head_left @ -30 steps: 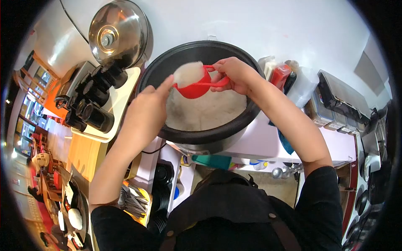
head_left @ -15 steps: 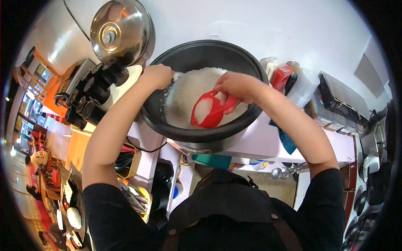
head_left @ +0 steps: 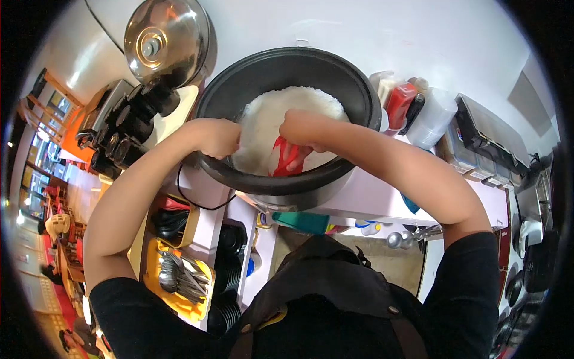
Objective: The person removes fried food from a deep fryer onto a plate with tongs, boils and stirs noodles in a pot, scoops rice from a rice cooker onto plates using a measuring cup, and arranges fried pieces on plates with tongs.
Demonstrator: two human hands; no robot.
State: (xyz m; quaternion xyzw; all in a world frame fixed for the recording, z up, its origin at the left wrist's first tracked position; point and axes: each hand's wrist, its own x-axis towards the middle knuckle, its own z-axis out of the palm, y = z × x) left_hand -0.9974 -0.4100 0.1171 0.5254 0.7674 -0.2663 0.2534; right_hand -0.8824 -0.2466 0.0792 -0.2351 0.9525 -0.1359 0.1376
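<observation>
A large rice cooker (head_left: 287, 63) with a dark inner pot stands before me, holding white rice (head_left: 299, 99). My right hand (head_left: 305, 130) reaches into the pot, wrapped round a red plastic scoop (head_left: 286, 161). The scoop is tilted low against the rice near the front wall, its bowl partly hidden by my fingers. At the left rim, my left hand (head_left: 218, 139) is closed in a fist with the fingers turned inward. Whether it grips the rim or something small is hidden.
A round metal lid (head_left: 167, 42) leans on the wall at back left, beside several black cups (head_left: 134, 122). Right of the cooker stand a red bottle (head_left: 399, 105), clear plastic cups (head_left: 431, 119) and lidded boxes (head_left: 484, 131). A yellow cutlery tray (head_left: 179, 278) sits below left.
The red scoop, earlier raised with white rice in it, is now lower and turned against the rice. My left hand has slid toward me along the left rim.
</observation>
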